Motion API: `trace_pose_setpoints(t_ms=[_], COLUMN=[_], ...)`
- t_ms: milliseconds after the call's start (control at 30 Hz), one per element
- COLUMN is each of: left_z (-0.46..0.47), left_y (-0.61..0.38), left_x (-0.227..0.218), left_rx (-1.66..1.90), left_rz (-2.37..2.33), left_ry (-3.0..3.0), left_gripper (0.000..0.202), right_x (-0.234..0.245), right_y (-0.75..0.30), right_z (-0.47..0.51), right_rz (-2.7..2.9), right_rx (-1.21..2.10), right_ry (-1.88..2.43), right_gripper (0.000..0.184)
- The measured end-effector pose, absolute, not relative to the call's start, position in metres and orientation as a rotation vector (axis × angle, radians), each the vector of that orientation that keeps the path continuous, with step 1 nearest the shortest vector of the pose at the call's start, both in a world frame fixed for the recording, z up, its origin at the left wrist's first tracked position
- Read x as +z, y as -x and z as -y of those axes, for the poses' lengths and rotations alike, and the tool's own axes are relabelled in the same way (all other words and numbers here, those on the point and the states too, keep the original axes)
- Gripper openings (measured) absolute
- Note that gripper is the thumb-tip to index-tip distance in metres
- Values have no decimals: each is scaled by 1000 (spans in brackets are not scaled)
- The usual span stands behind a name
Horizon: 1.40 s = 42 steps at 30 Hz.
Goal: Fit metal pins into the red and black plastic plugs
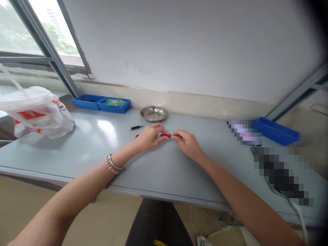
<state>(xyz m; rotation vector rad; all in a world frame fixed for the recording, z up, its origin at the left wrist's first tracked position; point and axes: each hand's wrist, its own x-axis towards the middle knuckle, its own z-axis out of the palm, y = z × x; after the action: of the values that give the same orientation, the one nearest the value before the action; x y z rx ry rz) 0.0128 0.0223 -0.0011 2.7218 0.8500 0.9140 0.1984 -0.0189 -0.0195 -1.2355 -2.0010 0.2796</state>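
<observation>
Above the middle of the grey table, my left hand (150, 137) pinches a short, slim red pen-like piece (166, 135) between thumb and fingertips. My right hand (189, 142) has its fingers closed at the other, silvery end of the same piece. Just left of my left hand lies a black pen-like piece (136, 127) with a silvery end. A second dark piece (137, 136) is mostly covered by my left hand. Behind the hands stands a round, shallow metal bowl (154, 114).
At the back left sit two blue trays, one dark inside (87, 102), the other (115, 108) holding green packaging. A white plastic bag (43, 112) stands at left. On the right are another blue tray (278, 131) and two pixelated objects (244, 132), (282, 174), the nearer with a white cable.
</observation>
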Motion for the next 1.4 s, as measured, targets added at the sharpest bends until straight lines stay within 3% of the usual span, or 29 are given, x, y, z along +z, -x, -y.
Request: trace_pose_setpoints(t_ms=[333, 467, 600, 733, 1067, 1267, 1400], left_z=[-26, -47, -77, -98, -107, -94, -74], left_y=[-9, 14, 50, 73, 75, 64, 46], left_x=[2, 12, 15, 3, -12, 0, 13], left_rx=[904, 806, 394, 219, 177, 388, 283], left_rz=[-818, -1335, -2030, -2208, -1954, -1731, -1410], left_ry=[-2791, -2787, -2432, -2239, -2375, -2595, -2674], left_gripper=[21, 23, 25, 27, 32, 27, 24], right_x=[-19, -19, -17, -17, -33, -37, -39], right_y=[-197, -201, -205, -208, -232, -234, -230], right_z=[20, 17, 15, 14, -5, -7, -5], right_rz=[1973, 1832, 1764, 1752, 1798, 1946, 2021], right_rx=[380, 415, 324, 223, 120, 200, 185], right_ry=[1270, 1302, 1367, 1397, 1637, 1656, 1648], right_gripper=[30, 27, 25, 23, 13, 15, 12])
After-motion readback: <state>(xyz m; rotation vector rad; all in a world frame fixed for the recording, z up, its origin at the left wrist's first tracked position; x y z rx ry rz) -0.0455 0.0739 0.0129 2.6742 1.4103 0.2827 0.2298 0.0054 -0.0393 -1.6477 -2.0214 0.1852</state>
